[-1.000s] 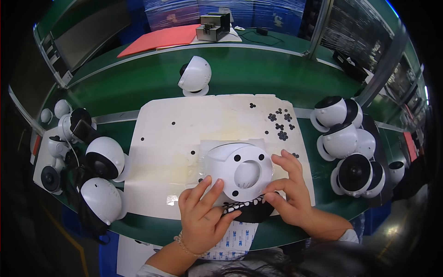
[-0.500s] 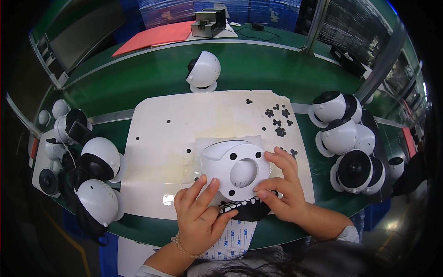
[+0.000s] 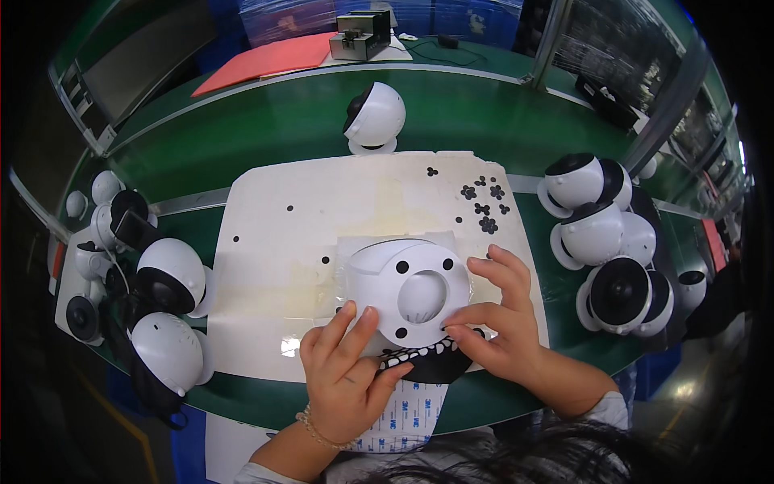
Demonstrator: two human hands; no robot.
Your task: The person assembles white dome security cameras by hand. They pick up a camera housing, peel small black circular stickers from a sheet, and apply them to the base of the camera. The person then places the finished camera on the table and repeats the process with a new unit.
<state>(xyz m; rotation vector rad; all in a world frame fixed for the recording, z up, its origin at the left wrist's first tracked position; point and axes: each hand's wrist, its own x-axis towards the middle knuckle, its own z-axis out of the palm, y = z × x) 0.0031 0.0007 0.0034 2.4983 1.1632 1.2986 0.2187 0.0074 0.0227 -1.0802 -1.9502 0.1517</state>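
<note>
A white ball-shaped camera (image 3: 375,260) lies in front of me, its ring base (image 3: 389,298) facing up. Three black round pads sit on the ring around its central hole. My right hand (image 3: 506,323) pinches a small black pad (image 3: 445,327) at the ring's lower right edge, its other fingers raised. My left hand (image 3: 345,369) has two fingertips against the ring's lower left. Its thumb and curled fingers hold a black pad sheet (image 3: 439,365) with a row of white holes, just below the ring. A printed white and blue backing sheet (image 3: 407,415) hangs below.
A cream board (image 3: 266,266) lies beneath, with loose black pads (image 3: 488,226) toward its far right. More white cameras stand at the left (image 3: 171,274) and right (image 3: 592,234). Another camera (image 3: 379,117) stands beyond the board. A metal box (image 3: 360,36) sits on the far shelf.
The camera beyond the board has shifted right. My right hand's upper fingers have lifted off the ring, while thumb and fingertip stay pinched at its edge. My left hand has barely moved.
</note>
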